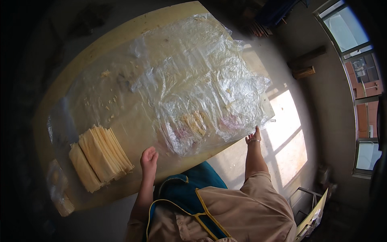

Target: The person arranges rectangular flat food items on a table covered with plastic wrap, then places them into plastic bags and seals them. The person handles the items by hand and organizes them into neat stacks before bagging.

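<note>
Close by my body, my left hand (148,157) rests loosely curled and empty on the near edge of the counter (121,34). Just to its left lies the stack of pale folded sheets (100,156), its long axis slanting away from me. My right hand (254,136) reaches further out, fingers pinching the near right edge of the crumpled clear plastic sheet (193,80), which spreads away and leftward beyond both hands.
</note>
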Demonstrator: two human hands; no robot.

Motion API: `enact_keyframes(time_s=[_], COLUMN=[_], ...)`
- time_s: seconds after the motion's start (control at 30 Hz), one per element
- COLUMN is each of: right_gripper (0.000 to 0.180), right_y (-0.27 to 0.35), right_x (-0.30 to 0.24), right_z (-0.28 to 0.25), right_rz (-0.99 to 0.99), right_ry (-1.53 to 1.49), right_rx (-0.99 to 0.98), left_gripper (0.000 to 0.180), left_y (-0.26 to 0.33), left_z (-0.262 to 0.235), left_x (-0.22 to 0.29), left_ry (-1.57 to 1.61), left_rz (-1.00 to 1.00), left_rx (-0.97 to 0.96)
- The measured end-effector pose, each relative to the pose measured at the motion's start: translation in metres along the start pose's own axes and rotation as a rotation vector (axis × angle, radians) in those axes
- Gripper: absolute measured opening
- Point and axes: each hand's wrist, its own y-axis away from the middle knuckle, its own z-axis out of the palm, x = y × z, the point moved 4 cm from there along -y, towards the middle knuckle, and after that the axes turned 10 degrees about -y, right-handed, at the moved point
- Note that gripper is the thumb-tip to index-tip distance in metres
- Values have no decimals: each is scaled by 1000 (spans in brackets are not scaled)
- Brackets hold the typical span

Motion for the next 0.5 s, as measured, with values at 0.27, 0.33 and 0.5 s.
enact_keyframes(time_s=[0.27,0.33,0.5], right_gripper=[26,16,60], right_y=[27,60,168], right_x=[-30,-42,-66], right_z=[68,91,156], right_rz=[-262,-179,-211], right_ry=[309,216,359], right_rx=[-647,-851,-1317], left_gripper=[43,31,16], left_y=[-85,-85,-63], left_z=[116,119,112], left_x=[-98,-95,-37], left_ry=[-604,-568,-345], left_rz=[-21,-48,159], left_rx=[-75,-48,142])
